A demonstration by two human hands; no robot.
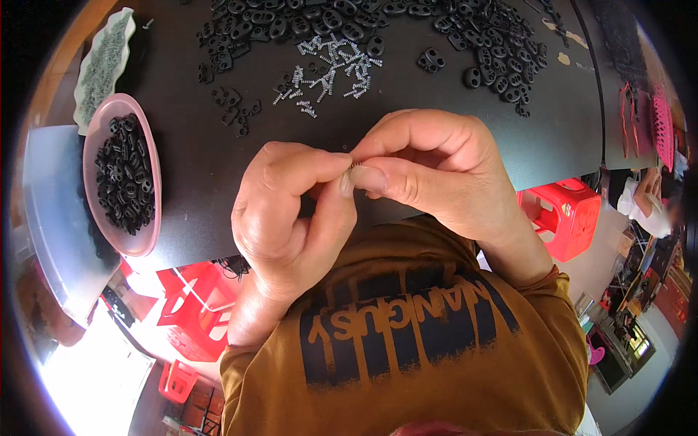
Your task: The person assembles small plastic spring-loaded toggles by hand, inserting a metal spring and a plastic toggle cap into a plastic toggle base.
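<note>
**Spring pinched at fingertips, mid-assembly over black bench**

Black tabletop (203,167), matte, loaded w/ small parts. Scattered across far side: heaps of black plastic toggle bodies (502,58), oval w/ two holes, more at top left. Between heaps: loose pile of small metal springs (331,69), silvery. At left edge: pink bowl (149,156) filled w/ black pieces, prob. finished ones. Beyond bowl: white tray (105,58) w/ greenish-grey contents, too small to tell. Red plastic stools (571,214) on floor below, right and left.

Left hand (287,218) and right hand (436,171) raised together above near edge of table, in front of mustard shirt. Fingertips pressed together, thumbs and forefingers meeting. Tiny metallic part (351,166), likely a spring, pinched at meeting point; mostly hidden by fingers. Cannot tell whether a black body also sits inside the grip.

Judged step: fitting or seating a spring by feel, i.e. middle of one assembly cycle, not pick-up or drop-off.

Next move calls for: steady pinch, spring kept straight and not let slip; afterwards a reach to a black body from the heaps, or to pink bowl at left if piece complete. Risk: spring popping out, lost among parts.
</note>
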